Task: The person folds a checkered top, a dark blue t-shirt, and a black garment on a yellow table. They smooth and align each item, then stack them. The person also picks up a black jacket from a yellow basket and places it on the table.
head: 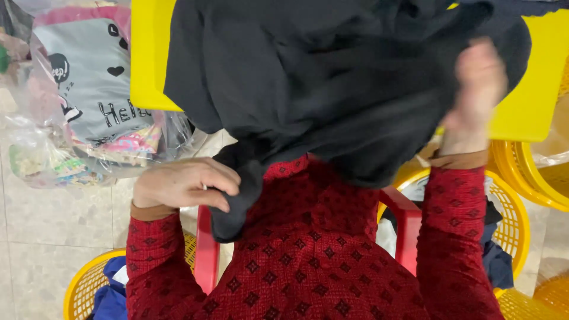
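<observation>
While a yellow table (pixel 521 106) fills the frame's top over pale floor tiles (pixel 35 231), left hand (pixel 181 184) and, apparently, blurred right hand (pixel 477 95) grip black cloth (pixel 332 77).

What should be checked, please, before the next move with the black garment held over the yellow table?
1. Left hand grips the lower edge of the black garment: ok.
2. Right hand holds the garment's upper right part: ok, though the hand is blurred.
3. Garment lies flat on the yellow table: not ok, it is bunched and hangs over the edge.
4. Garment clear of the red chair arm: cannot tell.
5. Yellow basket within reach at the right: ok.
6. Bagged clothes apart from the garment: ok.
</observation>
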